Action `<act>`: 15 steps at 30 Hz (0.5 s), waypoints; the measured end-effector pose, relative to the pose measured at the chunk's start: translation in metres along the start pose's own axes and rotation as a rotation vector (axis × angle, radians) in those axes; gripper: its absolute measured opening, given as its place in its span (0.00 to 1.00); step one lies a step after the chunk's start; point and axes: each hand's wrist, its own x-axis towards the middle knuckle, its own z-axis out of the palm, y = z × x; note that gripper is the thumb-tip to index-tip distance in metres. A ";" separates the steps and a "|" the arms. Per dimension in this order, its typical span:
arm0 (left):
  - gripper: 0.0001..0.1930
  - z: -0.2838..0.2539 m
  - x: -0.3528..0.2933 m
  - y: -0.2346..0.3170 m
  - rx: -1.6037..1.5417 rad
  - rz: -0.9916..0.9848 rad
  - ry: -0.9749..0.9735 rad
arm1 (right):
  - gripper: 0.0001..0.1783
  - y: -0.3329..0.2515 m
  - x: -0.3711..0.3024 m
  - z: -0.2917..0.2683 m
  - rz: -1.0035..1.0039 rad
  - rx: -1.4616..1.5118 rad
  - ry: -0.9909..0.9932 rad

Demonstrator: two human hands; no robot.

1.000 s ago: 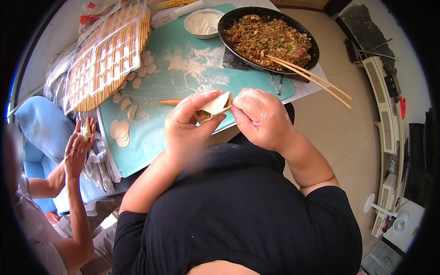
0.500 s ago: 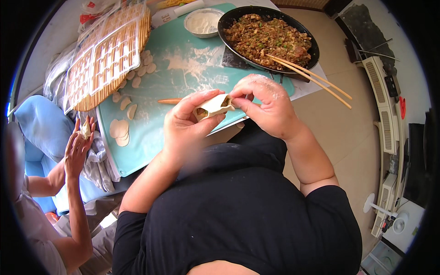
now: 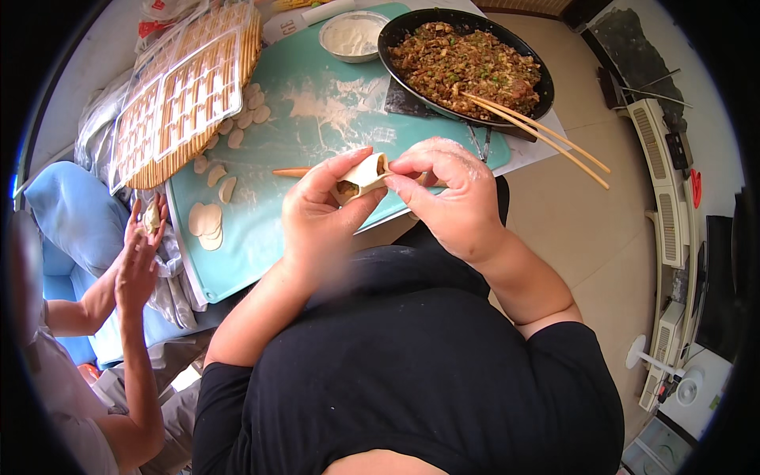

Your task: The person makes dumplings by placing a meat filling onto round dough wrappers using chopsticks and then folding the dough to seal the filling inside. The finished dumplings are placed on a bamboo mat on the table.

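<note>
Between my two hands is a dumpling (image 3: 367, 174), its pale wrapper folded over with brown filling showing at both open ends. My left hand (image 3: 321, 198) grips it from the left, thumb below and fingers above. The thumb and forefinger of my right hand (image 3: 443, 190) pinch the wrapper's right edge; flour dusts the knuckles. Both hands are above the near edge of a teal mat (image 3: 261, 206). Partly hidden behind them, a wooden rolling pin (image 3: 291, 172) lies on the mat. Round dough wrappers (image 3: 207, 222) overlap at the mat's left.
At the far right stands a black pan of chopped filling (image 3: 467, 67) with chopsticks (image 3: 546, 142) across its rim. A bowl of flour (image 3: 351, 36) sits beside it. Clear divided trays (image 3: 186, 95) rest on a round slatted mat. At left, a co-worker's hands (image 3: 142, 245) hold another dumpling.
My right hand has shifted slightly left and down, its fingers now closed at the wrapper's edge. The dumpling has tilted upward at its right end. The co-worker's hands have shifted a little.
</note>
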 end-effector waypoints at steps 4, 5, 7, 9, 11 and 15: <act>0.21 0.000 0.000 0.000 0.031 -0.004 -0.010 | 0.07 0.007 0.001 0.003 -0.169 -0.083 0.077; 0.21 0.000 0.000 0.000 0.027 -0.012 -0.009 | 0.08 0.008 0.000 0.004 -0.177 -0.095 0.083; 0.21 0.000 -0.001 0.000 0.018 -0.028 -0.006 | 0.08 0.009 0.000 0.006 -0.192 -0.118 0.094; 0.23 -0.002 0.000 0.004 -0.022 -0.110 -0.016 | 0.09 0.012 -0.002 0.003 -0.131 -0.079 0.069; 0.23 -0.002 0.001 0.007 -0.052 -0.160 -0.011 | 0.12 0.011 -0.002 0.003 -0.043 0.021 0.065; 0.23 -0.002 0.000 0.006 -0.115 -0.146 -0.010 | 0.17 0.012 0.000 0.002 0.002 0.149 -0.028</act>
